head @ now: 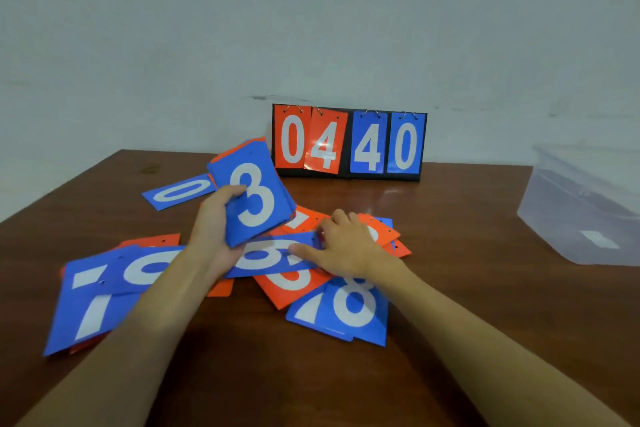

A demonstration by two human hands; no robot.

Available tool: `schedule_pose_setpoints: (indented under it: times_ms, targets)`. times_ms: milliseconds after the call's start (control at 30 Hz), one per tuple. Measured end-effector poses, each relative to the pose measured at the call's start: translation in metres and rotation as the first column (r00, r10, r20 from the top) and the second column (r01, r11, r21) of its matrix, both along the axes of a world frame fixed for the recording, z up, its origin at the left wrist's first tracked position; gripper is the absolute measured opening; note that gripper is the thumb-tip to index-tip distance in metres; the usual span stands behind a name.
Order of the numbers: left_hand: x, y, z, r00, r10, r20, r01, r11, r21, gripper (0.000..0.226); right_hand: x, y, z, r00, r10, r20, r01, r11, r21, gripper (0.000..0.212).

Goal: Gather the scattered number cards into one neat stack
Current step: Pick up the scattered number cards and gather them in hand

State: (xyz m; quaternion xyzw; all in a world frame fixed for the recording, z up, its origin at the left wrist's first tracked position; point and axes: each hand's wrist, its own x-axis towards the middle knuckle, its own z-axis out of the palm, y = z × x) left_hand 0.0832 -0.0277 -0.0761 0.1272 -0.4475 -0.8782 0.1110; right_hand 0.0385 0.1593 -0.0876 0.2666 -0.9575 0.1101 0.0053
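My left hand (216,229) holds a tilted stack of cards (252,194) above the table, a blue 3 on top and orange edges behind. My right hand (341,246) rests flat on a blue card (273,255) in the middle of the pile, fingers spread over it and over orange cards (384,234) beneath. Loose cards lie around: a blue 0 (178,191) at the far left, a blue 1 (91,308) and a blue 9 (149,267) at the near left, an orange card (291,284), a blue 7 and a blue 8 (349,308) near me.
A black flip scoreboard (349,142) reading 0 4 4 0 stands at the back of the brown wooden table (467,288) against the wall. A clear plastic box (585,208) sits at the right edge.
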Motion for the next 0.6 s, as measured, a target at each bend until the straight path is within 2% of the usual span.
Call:
schedule_pose_setpoints:
  times_ms: [67,167,267,333,433,500,600]
  targets:
    - [-0.001,-0.001,0.000,0.999,0.033,0.010,-0.033,0.999,-0.008,0.025,0.000,-0.008,0.002,1.000,-0.025,0.001,0.025,0.997,0.072,0.080]
    - [-0.001,-0.001,-0.001,0.995,0.090,0.038,-0.088,0.995,-0.043,0.036,-0.005,-0.012,0.007,0.990,-0.074,0.123,0.072,0.997,0.017,0.078]
    - [-0.001,-0.001,-0.002,0.991,0.134,0.023,-0.131,0.986,-0.104,0.026,-0.009,-0.001,0.011,0.955,-0.105,0.276,0.146,0.980,-0.133,0.070]
    - [0.000,0.000,0.000,0.983,0.182,0.017,-0.176,0.969,-0.171,0.021,-0.011,0.014,0.014,0.965,-0.085,0.246,0.155,0.947,-0.280,0.050]
    - [0.003,0.005,-0.002,0.966,0.257,-0.039,-0.256,0.909,-0.330,0.027,-0.016,0.042,0.023,0.969,0.049,0.244,0.082,0.863,-0.499,0.022]
    - [0.005,0.009,-0.001,0.964,0.257,-0.074,-0.263,0.867,-0.423,0.025,-0.015,0.057,0.035,0.934,0.184,0.308,0.027,0.821,-0.570,0.025]
    - [0.008,0.011,0.003,0.976,0.213,-0.053,-0.209,0.834,-0.511,0.024,-0.014,0.069,0.056,0.914,0.266,0.307,-0.052,0.826,-0.561,0.037]
